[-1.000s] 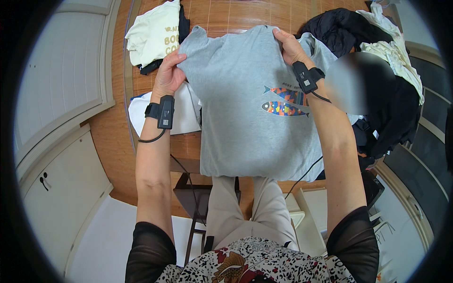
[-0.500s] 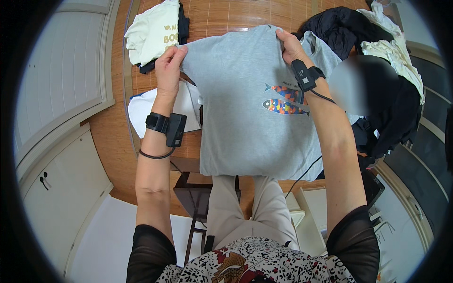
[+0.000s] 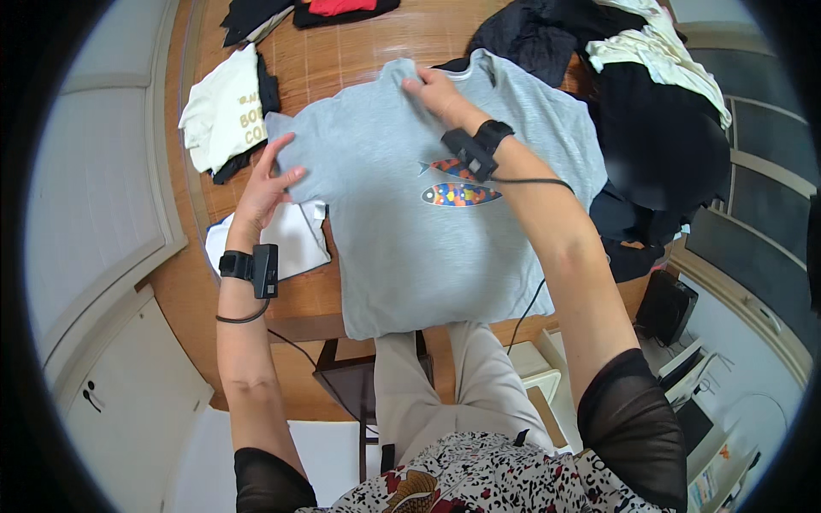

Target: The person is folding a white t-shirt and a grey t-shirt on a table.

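Grey T-shirt [image 3: 393, 248] spread on the tabletop [image 3: 368, 41], fish print up. Left hand [image 3: 263, 192] at the sleeve edge, fingers wide apart. Right hand [image 3: 443, 97] on the shoulder beside the neckline; can't tell if gripping. White garment [image 3: 299, 244] lies near the left hand.

Looking like a home room: folded cream shirt [image 3: 224, 107] and heaped black clothes [image 3: 663, 128] are lying on a wooden table [image 3: 368, 51]; white panelled doors [image 3: 111, 162] are lining left, dark panels [image 3: 765, 201] right.
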### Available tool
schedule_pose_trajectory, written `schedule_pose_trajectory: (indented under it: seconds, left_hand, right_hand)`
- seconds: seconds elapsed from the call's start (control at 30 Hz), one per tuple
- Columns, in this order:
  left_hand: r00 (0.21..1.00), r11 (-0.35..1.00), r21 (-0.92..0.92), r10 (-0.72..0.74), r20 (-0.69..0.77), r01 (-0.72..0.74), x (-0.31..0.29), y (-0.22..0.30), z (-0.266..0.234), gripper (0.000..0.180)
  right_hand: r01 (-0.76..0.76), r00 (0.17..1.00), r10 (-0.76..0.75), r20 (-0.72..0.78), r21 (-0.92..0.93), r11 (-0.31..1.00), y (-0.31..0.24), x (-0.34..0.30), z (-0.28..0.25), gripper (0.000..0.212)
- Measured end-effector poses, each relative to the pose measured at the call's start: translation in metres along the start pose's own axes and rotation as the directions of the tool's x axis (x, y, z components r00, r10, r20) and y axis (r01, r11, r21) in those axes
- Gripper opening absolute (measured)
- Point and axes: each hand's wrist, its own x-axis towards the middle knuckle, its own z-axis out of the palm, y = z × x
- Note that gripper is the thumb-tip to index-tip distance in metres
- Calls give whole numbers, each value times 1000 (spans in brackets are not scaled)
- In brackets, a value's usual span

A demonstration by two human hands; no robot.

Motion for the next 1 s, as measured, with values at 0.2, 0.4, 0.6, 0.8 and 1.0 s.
schedule_pose_trajectory:
  seconds: [0.2,0.4,0.6,0.8,1.0]
  left_hand:
    - [959,955,173,262,-112,-241,51,-50,-9,62]
    - [825,924,288,-48,-563,250,59,-78,-56,37]
    - [687,490,872,639,-346,-17,89,-33,37,45]
    - [729,413,745,670,142,-524,131,11,149,57]
    - [914,148,965,378,148,-217,156,25,152,34]
  right_hand:
    - [218,841,-414,-347,-484,848,-17,-44,-61,17]
    - [-292,571,-394,-721,-626,723,-8,-80,-230,10]
    - [-199,894,-109,-434,-603,773,60,-83,-292,44]
    - [-297,953,281,-108,-170,940,50,-73,-295,40]
    - [-294,877,-186,-442,-802,521,-10,-120,-330,18]
